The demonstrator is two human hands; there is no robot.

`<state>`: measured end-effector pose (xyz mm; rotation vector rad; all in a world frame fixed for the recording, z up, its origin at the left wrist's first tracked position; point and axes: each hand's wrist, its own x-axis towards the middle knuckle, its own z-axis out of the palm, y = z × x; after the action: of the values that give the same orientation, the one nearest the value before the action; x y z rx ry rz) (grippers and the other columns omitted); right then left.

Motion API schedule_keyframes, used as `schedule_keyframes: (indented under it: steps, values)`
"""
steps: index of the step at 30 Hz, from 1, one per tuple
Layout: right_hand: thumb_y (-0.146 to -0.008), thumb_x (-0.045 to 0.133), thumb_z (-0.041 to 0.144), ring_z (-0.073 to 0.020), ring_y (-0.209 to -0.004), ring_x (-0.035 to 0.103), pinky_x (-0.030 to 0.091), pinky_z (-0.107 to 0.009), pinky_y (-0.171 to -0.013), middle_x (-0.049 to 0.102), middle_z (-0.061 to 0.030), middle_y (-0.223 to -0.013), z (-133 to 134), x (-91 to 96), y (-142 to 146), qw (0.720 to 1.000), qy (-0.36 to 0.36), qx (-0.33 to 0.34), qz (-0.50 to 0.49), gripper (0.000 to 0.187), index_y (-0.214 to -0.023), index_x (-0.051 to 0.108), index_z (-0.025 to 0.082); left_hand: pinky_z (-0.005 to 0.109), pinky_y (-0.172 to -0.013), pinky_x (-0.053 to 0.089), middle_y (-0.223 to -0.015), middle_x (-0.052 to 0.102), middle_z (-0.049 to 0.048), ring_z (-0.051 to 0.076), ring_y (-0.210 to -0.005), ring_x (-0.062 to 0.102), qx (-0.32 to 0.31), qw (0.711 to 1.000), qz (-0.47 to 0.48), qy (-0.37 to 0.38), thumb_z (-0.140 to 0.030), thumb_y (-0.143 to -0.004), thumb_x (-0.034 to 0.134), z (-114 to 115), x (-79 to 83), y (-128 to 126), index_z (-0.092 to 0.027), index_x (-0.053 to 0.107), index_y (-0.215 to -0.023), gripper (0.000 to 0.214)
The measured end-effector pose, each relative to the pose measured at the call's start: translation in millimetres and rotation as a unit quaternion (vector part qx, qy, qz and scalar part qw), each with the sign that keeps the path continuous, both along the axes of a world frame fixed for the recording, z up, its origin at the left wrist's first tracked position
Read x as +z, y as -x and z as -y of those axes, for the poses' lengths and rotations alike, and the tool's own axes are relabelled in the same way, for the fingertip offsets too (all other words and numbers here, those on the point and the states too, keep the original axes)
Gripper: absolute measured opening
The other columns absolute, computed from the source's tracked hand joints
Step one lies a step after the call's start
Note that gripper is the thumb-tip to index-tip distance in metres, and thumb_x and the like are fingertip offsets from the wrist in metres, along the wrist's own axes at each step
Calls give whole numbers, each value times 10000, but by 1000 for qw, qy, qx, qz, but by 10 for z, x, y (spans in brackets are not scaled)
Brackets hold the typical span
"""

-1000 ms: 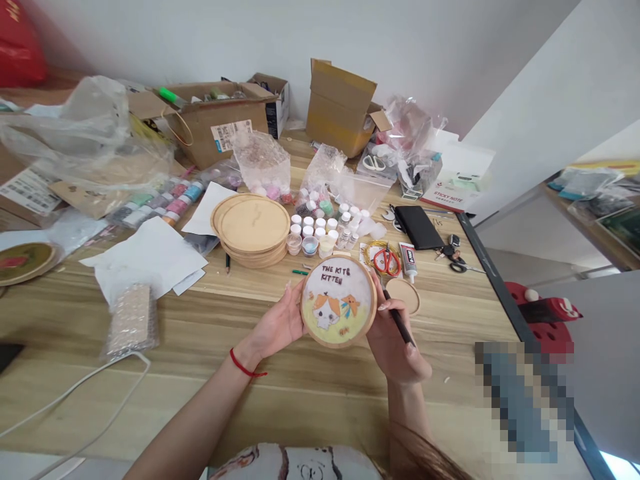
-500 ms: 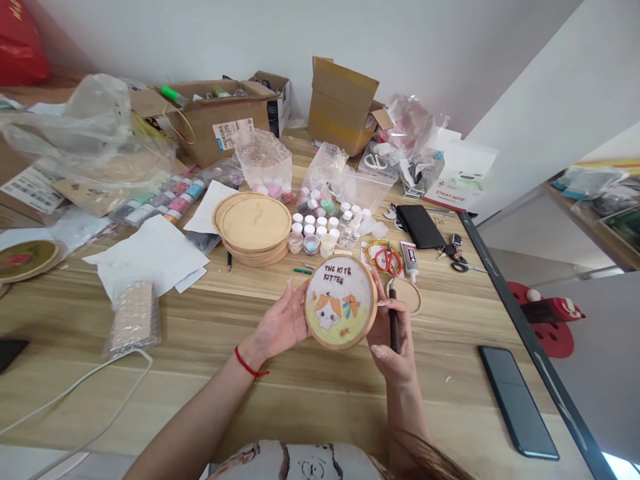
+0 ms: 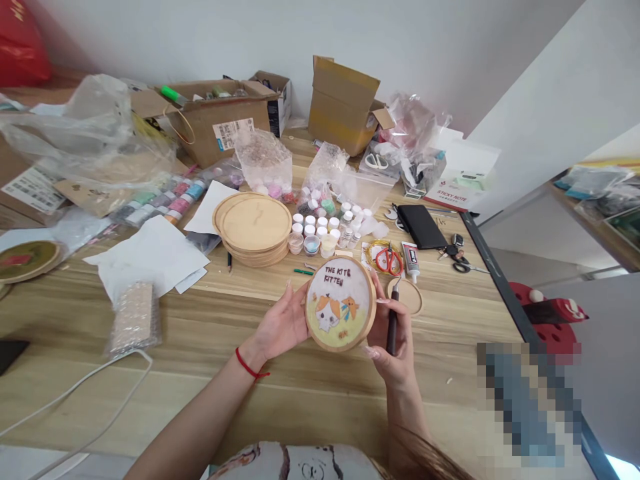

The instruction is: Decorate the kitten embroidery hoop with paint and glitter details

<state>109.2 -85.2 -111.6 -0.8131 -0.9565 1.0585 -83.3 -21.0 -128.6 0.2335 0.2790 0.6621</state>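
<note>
Above the table's near middle, I hold a round wooden-framed picture (image 3: 333, 307) tilted toward me. It reads "THE KITE KITTEN" over an orange-and-white cat and a small orange shape on a yellow-green ground. My left hand (image 3: 283, 323) grips its left rim, with a red string at the wrist. My right hand (image 3: 397, 340) supports the right rim and also holds a dark pen-like tool (image 3: 393, 323) with a thin metal tip, lying across the fingers. Just beyond my right hand lies a thin wooden ring (image 3: 411, 296). Some right fingers are hidden behind the frame.
A stack of wooden discs (image 3: 255, 223) stands beyond my left hand, beside several white-lidded jars (image 3: 311, 227). Red-handled pliers (image 3: 389, 259) and a glue tube (image 3: 411, 259) lie to the right. Cardboard boxes (image 3: 345, 110) line the back. A white cable (image 3: 117, 413) crosses the left.
The framed picture has shifted very slightly in my hands. The right fingers and the dark tool have tilted a little. The phone at the right is now blurred out by pixels.
</note>
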Motion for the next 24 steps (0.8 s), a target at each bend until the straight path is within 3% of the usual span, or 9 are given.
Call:
schedule_keyframes:
  steps: [7, 16, 24]
  values:
    - [-593, 893, 332, -324, -1419, 367, 358, -537, -1098, 538, -84, -1438, 8, 1, -3, 1000, -4, 11, -3, 617, -1126, 582, 346, 464, -1054, 359, -1448, 511, 89, 295, -1334, 456, 14, 1000, -12, -1, -602, -939, 399, -10, 5, -1, -288, 421, -1438, 589]
    - [-695, 829, 271, -280, -1434, 350, 350, -525, -1108, 575, -56, -1406, 22, 13, 22, 1000, -8, 11, 0, 537, -1161, 581, 370, 516, -1101, 317, -1465, 498, 57, 306, -1371, 412, 44, 999, -7, 11, -654, -916, 385, -35, 40, -4, -296, 522, -1343, 574]
    - [-693, 830, 318, -288, -1429, 358, 380, -500, -1087, 519, -57, -1464, -17, 18, 15, 1000, 0, 1, -8, 552, -1178, 571, 356, 474, -1180, 227, -1523, 434, 29, 259, -1445, 307, 113, 993, -17, 13, -621, -946, 352, -54, 98, 0, -286, 443, -1429, 594]
